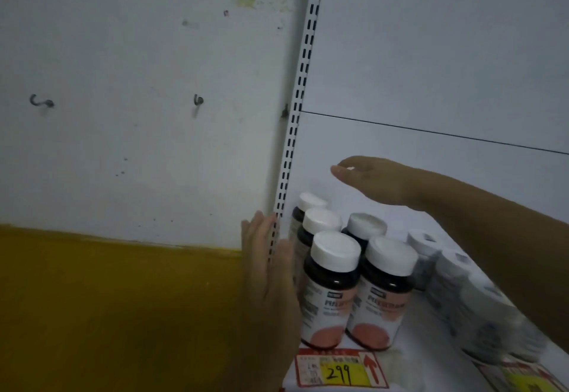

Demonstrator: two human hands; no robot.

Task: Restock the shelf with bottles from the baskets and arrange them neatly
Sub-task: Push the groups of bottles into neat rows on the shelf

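Note:
Several dark bottles with white caps and pink-and-white labels (334, 283) stand in two rows at the left end of the white shelf (409, 357). My left hand (268, 280) lies flat and open against the left side of these bottles, along the slotted shelf upright (300, 108). My right hand (369, 180) hovers open above the back of the rows, fingers pointing left, holding nothing. To the right, a row of grey-white bottles (462, 287) runs back along the shelf, partly hidden under my right forearm. No basket is in view.
A red and yellow price tag reading 299 (338, 370) sits on the shelf's front edge, a second tag (523, 382) further right. The wall to the left is white above and mustard yellow below, with small hooks (198, 100).

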